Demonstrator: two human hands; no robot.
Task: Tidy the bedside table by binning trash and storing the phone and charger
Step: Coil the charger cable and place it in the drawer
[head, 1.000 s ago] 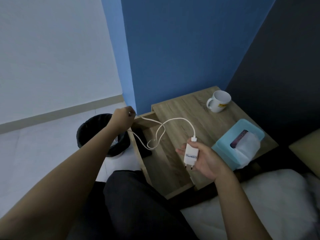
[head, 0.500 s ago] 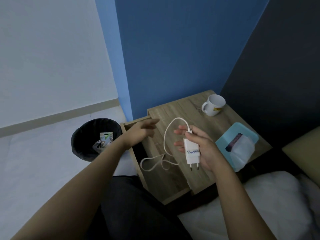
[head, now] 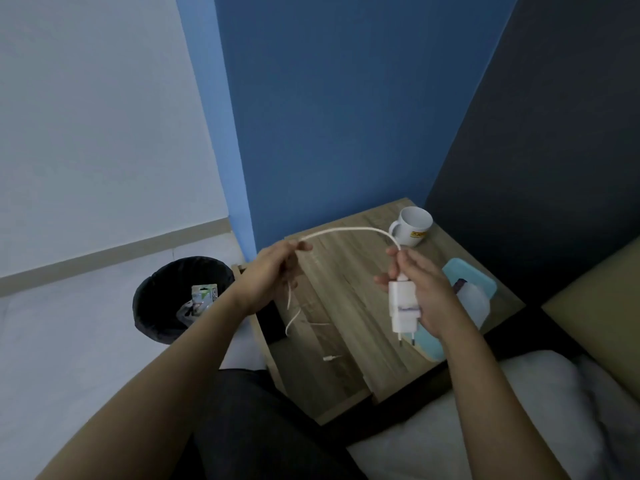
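Observation:
My right hand (head: 420,292) grips the white charger plug (head: 402,306) above the wooden bedside table (head: 346,282). Its white cable (head: 349,231) arcs leftward to my left hand (head: 272,271), which pinches it. The loose end of the cable hangs down below that hand, over the open drawer (head: 311,372). A dark object (head: 277,323), perhaps the phone, lies in the drawer's far left corner, mostly hidden by my left arm. The black bin (head: 162,306) on the floor to the left holds trash wrappers (head: 202,299).
A white mug (head: 412,226) stands at the table's back. A light blue tissue box (head: 467,282) sits at its right, partly behind my right hand. A white bed (head: 502,420) lies lower right, my dark-clad knee (head: 263,427) below the drawer, blue wall behind.
My left hand, open half a second ago, has closed on the cable and lifted it into an arc. My right hand raised the plug slightly. The camera tilted and the drawer stays open.

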